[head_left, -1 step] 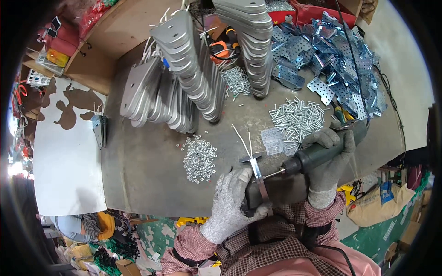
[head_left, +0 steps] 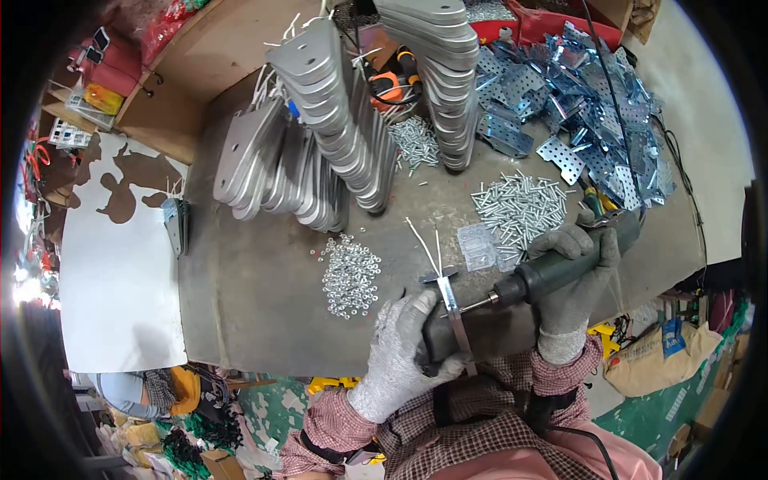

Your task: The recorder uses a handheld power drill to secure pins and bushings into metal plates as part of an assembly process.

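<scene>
In a grey work glove, my right hand is closed around a dark green power screwdriver. Its bit points left and meets the side of a narrow metal part, seen edge-on, with two white wires rising from its far end. My left hand, gloved too, grips this wired metal part between thumb and fingers at the table's near edge. Beyond the hands lies a heap of screws, with small clear plastic pieces beside it. A pile of nuts lies to the left.
Tall stacks of grey metal plates stand at the back. Blue-tinted perforated brackets are heaped at the far right, near a red bin. A second screw pile sits between stacks. A black cable hangs down at the right.
The whole view shifts very slightly. Both hands, the screwdriver and the wired metal part keep practically the same positions relative to each other.
</scene>
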Motion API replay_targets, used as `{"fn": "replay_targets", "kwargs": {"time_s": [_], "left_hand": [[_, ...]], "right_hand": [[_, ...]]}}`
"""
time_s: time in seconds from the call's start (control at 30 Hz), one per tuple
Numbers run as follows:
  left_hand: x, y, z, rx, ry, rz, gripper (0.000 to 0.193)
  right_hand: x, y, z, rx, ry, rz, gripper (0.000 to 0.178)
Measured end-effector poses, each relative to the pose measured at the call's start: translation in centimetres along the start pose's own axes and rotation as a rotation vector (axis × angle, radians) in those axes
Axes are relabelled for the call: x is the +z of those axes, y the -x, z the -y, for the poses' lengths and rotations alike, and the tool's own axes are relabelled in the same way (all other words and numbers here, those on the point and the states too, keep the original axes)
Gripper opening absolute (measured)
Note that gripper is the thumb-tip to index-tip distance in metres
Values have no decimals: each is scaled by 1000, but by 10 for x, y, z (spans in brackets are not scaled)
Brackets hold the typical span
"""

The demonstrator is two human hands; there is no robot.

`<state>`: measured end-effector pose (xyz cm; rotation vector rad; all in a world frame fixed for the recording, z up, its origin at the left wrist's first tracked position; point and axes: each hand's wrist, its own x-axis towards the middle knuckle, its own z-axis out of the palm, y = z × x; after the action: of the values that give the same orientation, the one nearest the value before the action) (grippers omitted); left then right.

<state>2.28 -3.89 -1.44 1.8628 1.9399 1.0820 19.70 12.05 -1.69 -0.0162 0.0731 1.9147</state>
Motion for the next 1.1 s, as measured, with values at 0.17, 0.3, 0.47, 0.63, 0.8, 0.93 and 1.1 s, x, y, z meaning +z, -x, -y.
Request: {"fn": "replay_targets", "kwargs": {"time_s": [0.17, 0.3, 0.47, 0.63, 0.8, 0.93, 1.1], "left_hand": [[-27, -35, 21, -40, -485, -113, 33], [-36, -34, 28, 91, -906, 194, 21], [-45, -51, 34, -18, -840, 258, 22], [-35, -39, 60, -36, -859, 136, 26], [-34, -47, 52, -21, -830, 122, 23], [-27, -29, 30, -151, -179, -9, 15], [7, -5, -14, -303, 380, -238, 11]], "right_hand": [[-8, -2, 8, 21, -12, -3, 25], [-5, -1, 3, 19, 0, -47, 25], [-9, -3, 4, 6, 7, -61, 24], [-6, -2, 2, -13, 68, -70, 22], [-7, -3, 5, 14, 57, -63, 22], [-11, -5, 6, -7, 72, -82, 22], [-10, -3, 2, -5, 91, -73, 21]]}}
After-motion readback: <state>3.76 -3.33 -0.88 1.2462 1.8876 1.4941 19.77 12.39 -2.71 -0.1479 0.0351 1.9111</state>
